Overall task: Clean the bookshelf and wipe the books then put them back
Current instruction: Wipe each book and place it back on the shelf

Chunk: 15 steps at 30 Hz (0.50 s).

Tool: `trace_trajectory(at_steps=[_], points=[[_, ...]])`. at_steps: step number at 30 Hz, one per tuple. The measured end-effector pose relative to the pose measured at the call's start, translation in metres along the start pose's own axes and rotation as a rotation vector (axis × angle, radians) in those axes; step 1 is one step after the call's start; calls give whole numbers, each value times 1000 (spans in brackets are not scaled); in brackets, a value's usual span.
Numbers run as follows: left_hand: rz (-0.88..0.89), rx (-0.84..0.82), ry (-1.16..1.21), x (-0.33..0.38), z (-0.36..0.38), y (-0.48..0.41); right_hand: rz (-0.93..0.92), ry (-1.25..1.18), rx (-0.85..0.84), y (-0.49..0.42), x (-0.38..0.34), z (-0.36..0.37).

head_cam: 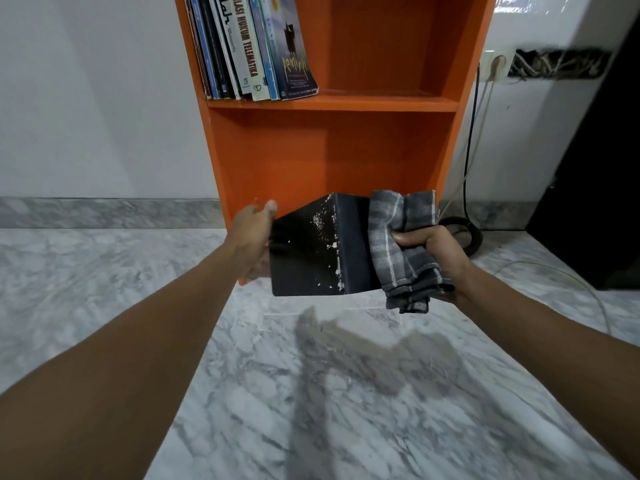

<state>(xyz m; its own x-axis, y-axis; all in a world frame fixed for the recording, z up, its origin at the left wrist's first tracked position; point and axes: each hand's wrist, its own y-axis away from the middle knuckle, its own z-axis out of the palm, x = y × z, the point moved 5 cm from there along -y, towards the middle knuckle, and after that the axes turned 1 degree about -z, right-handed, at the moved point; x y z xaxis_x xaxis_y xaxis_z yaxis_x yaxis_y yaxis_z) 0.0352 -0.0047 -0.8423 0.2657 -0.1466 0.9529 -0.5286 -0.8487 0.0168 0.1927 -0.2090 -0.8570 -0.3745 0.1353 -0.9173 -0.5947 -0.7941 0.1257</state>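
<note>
A dark book (308, 251) with a worn, flaking cover hangs in the air just in front of the orange bookshelf (332, 150). My left hand (254, 237) grips its left edge. My right hand (431, 247) is closed on a grey checked cloth (401, 244), which presses against the book's right side near the spine. The shelf's lower compartment behind the book holds nothing. Several books (249, 46) lean to the left on the upper shelf board.
The floor (311, 393) is grey-white marble. A black cable (469, 161) runs down from a wall socket (495, 65) and coils on the floor right of the shelf. A dark piece of furniture (595, 188) stands at the far right.
</note>
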Motion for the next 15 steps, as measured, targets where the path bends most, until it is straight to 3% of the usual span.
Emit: trace_trajectory(at_steps=[3, 7, 10, 13, 15], points=[[-284, -197, 361, -19, 3, 8, 18, -82, -61, -1, 5, -2], [-181, -235, 553, -16, 2, 5, 20, -76, 21, -8, 10, -16], [-145, -186, 539, -11, 4, 8, -11, 127, 201, -12, 6, -25], [-133, -121, 513, -12, 1, 3, -331, 432, 439, -12, -26, -19], [-134, -86, 512, -11, 3, 0, -561, 574, 443, -9, -52, -1]])
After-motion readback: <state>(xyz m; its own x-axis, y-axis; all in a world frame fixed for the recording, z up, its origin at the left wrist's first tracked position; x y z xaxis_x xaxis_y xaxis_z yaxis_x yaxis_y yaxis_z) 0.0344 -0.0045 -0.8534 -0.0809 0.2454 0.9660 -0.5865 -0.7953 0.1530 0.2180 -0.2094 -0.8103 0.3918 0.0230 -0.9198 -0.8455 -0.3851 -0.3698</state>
